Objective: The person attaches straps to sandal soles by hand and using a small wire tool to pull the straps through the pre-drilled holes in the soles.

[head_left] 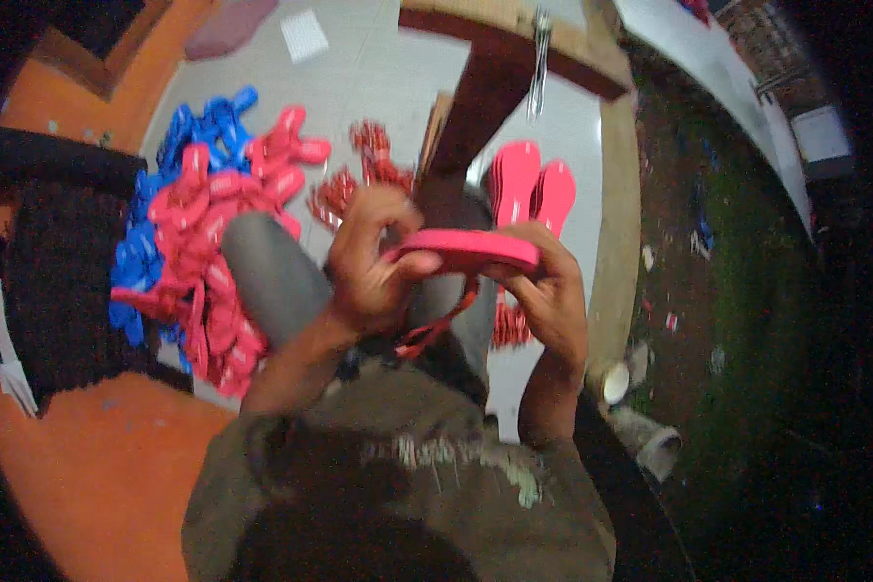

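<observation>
A pink flip-flop sole [466,248] is held edge-on in front of me, between both hands. My left hand [373,254] grips one end, thumb along the near side. Around the other end, my right hand [551,286] is closed with its thumb underneath. From the sole hangs a dark red strap [446,325], its lower part over my lap. Beyond my right hand stand two stacks of pink soles [516,179]. Bundles of red straps [369,155] lie on the floor beyond my left hand, and more red straps [510,326] lie near my right wrist.
To the left is a heap of pink flip-flops [223,209] with blue flip-flops [209,126] beside and under it. A wooden stand [500,73] with a metal tool [540,68] on top rises ahead. A cup-like container [613,382] sits at the right.
</observation>
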`<move>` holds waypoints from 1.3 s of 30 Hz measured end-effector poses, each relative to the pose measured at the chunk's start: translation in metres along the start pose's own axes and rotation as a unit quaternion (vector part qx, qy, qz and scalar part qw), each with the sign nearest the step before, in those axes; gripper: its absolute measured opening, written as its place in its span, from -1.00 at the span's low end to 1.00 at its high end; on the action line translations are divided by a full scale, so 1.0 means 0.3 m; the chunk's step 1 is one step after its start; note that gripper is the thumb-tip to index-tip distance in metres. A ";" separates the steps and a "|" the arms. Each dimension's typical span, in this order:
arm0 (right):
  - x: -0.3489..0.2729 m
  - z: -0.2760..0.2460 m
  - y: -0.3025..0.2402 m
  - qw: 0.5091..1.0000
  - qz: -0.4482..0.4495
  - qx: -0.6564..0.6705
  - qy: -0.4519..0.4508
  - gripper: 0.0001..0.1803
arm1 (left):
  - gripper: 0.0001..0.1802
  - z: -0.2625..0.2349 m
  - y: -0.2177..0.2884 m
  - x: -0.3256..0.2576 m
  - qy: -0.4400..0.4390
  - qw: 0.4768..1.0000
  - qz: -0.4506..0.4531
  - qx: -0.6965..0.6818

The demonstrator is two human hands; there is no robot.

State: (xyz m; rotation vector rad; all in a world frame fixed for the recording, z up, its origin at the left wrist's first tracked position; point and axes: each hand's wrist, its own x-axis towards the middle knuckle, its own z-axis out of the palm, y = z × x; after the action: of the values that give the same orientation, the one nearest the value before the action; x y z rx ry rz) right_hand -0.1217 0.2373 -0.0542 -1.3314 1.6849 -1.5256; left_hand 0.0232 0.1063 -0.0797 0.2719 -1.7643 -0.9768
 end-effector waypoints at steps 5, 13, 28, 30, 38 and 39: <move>0.011 0.062 -0.003 0.978 0.001 0.154 0.142 -0.68 | -0.54 0.049 0.055 -0.100 -0.151 0.966 -0.209 -0.023; -0.016 0.086 0.083 0.866 0.008 0.395 0.307 -0.66 | -0.50 0.103 -0.067 -0.178 0.004 0.686 -0.458 -0.566; 0.168 0.020 0.081 0.963 -0.207 0.123 0.119 -0.72 | -0.70 0.096 -0.093 0.215 -0.172 0.959 0.038 -0.222; 0.192 0.003 0.070 0.954 -0.218 0.118 0.166 -0.74 | -0.75 0.090 -0.062 0.294 -0.207 0.959 0.089 -0.172; 0.278 -0.018 0.073 0.940 -0.275 0.097 0.177 -0.73 | -0.84 0.090 -0.091 0.401 -0.223 0.953 0.159 -0.127; 0.280 -0.025 0.078 0.939 -0.281 0.093 0.177 -0.73 | -0.84 0.098 -0.095 0.408 -0.225 0.952 0.164 -0.127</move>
State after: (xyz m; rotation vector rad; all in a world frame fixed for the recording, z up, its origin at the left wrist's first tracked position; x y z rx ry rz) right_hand -0.1689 0.1637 -0.0543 -1.5914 1.3571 -2.3063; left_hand -0.0614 0.0291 -0.0200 -0.4299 -1.9759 -1.0599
